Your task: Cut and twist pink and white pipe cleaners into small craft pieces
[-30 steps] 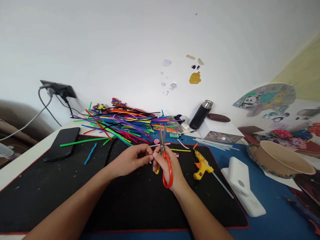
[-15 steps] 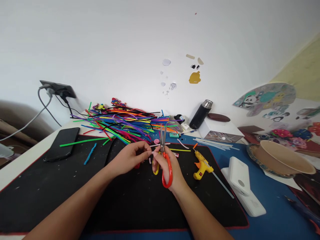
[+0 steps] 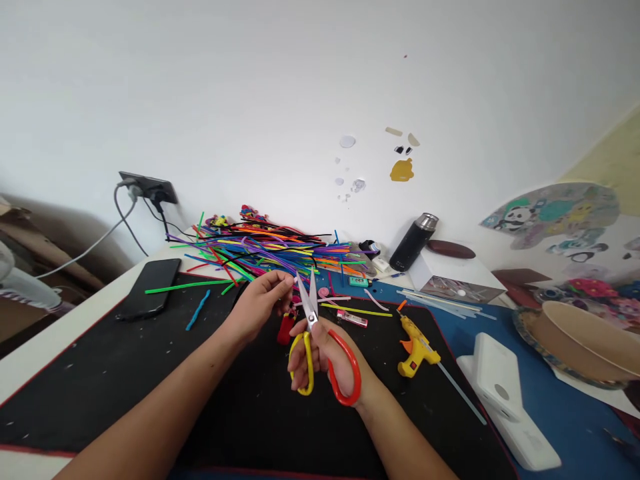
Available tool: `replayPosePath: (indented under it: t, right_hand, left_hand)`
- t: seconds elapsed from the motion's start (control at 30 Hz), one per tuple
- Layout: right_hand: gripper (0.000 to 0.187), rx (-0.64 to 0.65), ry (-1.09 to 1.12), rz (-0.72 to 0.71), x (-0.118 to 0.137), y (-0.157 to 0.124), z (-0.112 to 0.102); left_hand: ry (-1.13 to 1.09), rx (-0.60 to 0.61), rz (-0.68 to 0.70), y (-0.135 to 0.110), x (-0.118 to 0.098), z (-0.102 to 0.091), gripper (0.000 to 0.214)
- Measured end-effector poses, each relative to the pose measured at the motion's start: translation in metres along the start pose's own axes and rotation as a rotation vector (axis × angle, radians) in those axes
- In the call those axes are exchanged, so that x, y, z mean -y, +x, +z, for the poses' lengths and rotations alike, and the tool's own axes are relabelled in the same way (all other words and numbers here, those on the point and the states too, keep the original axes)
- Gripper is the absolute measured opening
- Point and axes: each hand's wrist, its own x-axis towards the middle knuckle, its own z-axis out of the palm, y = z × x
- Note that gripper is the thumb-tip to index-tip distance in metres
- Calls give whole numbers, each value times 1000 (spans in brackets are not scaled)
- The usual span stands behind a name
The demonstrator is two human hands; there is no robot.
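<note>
My left hand (image 3: 261, 301) is closed in a pinch above the black mat. A small pale pink piece (image 3: 295, 281) shows at its fingertips, beside one blade tip; its full shape is hidden. My right hand (image 3: 333, 350) holds scissors (image 3: 312, 319) with one red and one yellow handle loop. The blades are spread apart and point up and away. Just beyond the hands lie a red object (image 3: 287, 328), a pink coil (image 3: 323, 292), a lighter (image 3: 352, 319) and a yellow-green pipe cleaner (image 3: 367, 311).
Many coloured pipe cleaners (image 3: 270, 248) are heaped along the wall. A black phone (image 3: 150, 288) and blue twisted piece (image 3: 199, 310) lie left. Right are a yellow glue gun (image 3: 418, 345), glue sticks (image 3: 447, 303), a flask (image 3: 414, 242), white power banks (image 3: 504, 381) and a bowl (image 3: 580, 340).
The scissors' blades have gone from closed to spread, and my right hand has turned so both loops show. The hands have drawn apart slightly. The view has shifted, so the scene sits lower and further right.
</note>
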Motion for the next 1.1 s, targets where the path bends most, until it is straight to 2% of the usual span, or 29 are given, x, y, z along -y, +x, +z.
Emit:
replayPosePath:
  t: [0.1, 0.2, 0.4, 0.67, 1.1]
  right_hand:
    - [62, 102, 58, 1, -4, -1, 2]
    - [65, 151, 121, 15, -7, -1, 4]
    - [69, 117, 187, 64, -6, -2, 7]
    - [72, 137, 243, 111, -12, 1, 3]
    - [68, 110, 298, 92, -12, 2, 4]
  left_hand:
    - [-105, -4, -39, 0, 1, 0, 46]
    - [-179, 7, -69, -1, 1, 0, 44]
    - [-257, 60, -100, -3, -2, 2, 44]
    - [-270, 113, -84, -4, 0, 3, 41]
    - [-299, 179, -93, -5, 4, 3, 38]
